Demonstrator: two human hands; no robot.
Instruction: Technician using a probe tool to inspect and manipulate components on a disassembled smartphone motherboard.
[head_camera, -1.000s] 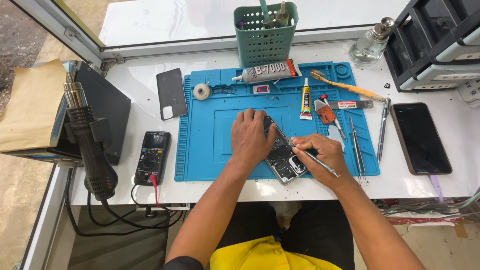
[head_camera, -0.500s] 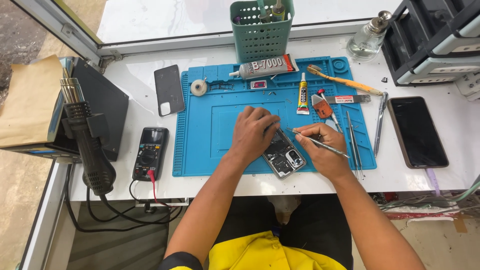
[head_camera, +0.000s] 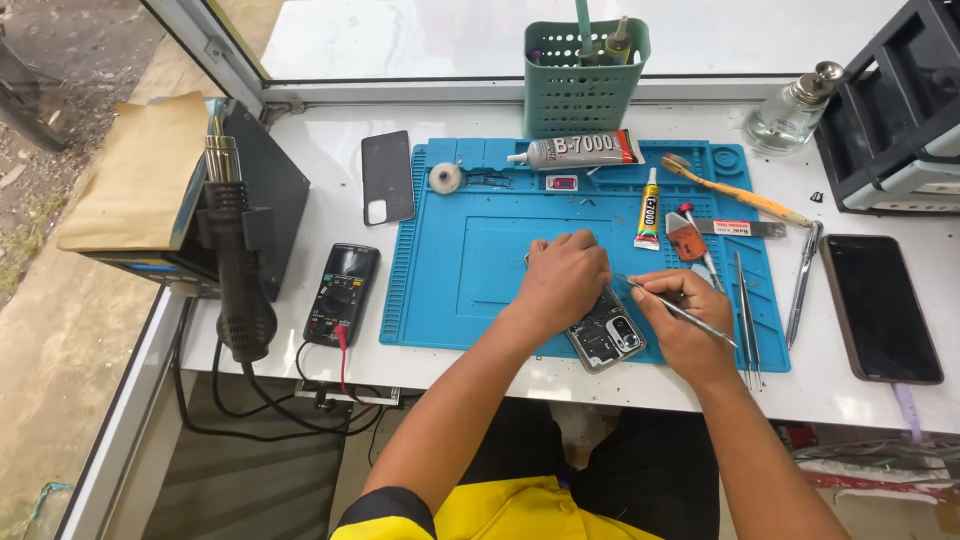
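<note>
At the near edge of the blue work mat (head_camera: 470, 270), my left hand (head_camera: 562, 282) presses down on an opened phone (head_camera: 606, 340), fingers curled together over its upper end so that only the lower part, with its bare insides and camera rings, shows beneath my palm. My right hand (head_camera: 685, 325) sits just beside it, fingers pinched shut on thin metal tweezers (head_camera: 680, 312) whose tip points left toward the phone, close to my left knuckles. The phone lies tilted across the mat's front edge, between my two hands. To the right of my right hand, more tweezers (head_camera: 745, 310) and a metal prying tool (head_camera: 802, 285) lie side by side, and beyond them a dark phone screen (head_camera: 880, 305) rests face up on the white table (head_camera: 300, 150). To the left of the mat stands a black multimeter (head_camera: 340, 295) with a red lead, and past it a hot-air gun (head_camera: 235, 270) hangs in its holder. Farther up the mat lie a small glue tube (head_camera: 649, 210), a larger glue tube (head_camera: 585, 151), a roll of tape (head_camera: 446, 178) and a yellow-handled brush (head_camera: 735, 192). A grey back cover (head_camera: 388, 178) lies left of the mat. At the back, a green basket (head_camera: 585, 80) holds tools, and a glass bottle (head_camera: 790, 115) stands to its right.
</note>
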